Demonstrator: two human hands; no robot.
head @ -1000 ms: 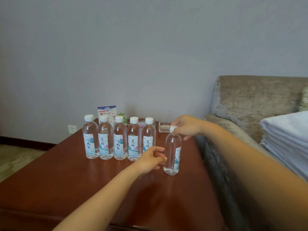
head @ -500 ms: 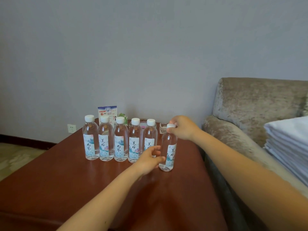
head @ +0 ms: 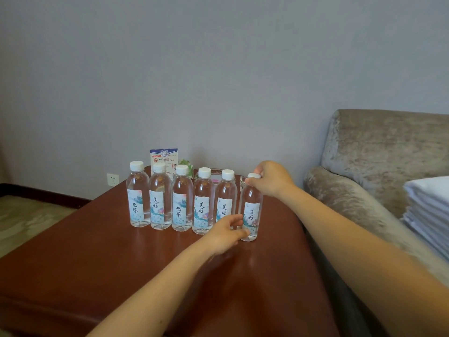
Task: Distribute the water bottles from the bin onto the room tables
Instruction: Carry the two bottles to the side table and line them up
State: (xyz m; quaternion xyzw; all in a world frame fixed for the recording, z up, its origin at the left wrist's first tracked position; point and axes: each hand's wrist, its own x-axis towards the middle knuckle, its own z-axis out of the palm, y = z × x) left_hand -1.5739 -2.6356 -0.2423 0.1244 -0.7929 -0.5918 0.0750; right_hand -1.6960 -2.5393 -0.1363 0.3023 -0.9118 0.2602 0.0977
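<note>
A reddish-brown wooden bench [head: 97,251] is filling the lower frame against a grey wall, a beige sofa [head: 379,152] and stacked white towels [head: 430,210] sitting at right. Five water bottles [head: 182,200] are standing in a row at centre. The right hand [head: 272,178] is pinching the cap of the sixth bottle [head: 251,210], fingers clamped, while the left hand [head: 226,233] is curling round its base. A card behind is partly hidden.

— What fills the upper part of the frame?
— A plain grey-blue wall [head: 218,69], evenly lit, with a white socket [head: 113,179] low at the left above a dark skirting board [head: 43,194].
— And below?
— Pale patterned floor [head: 26,220] at lower left; a glossy reddish-brown bench [head: 97,259] in the centre; a grey-beige velvet sofa [head: 379,152] at right.
</note>
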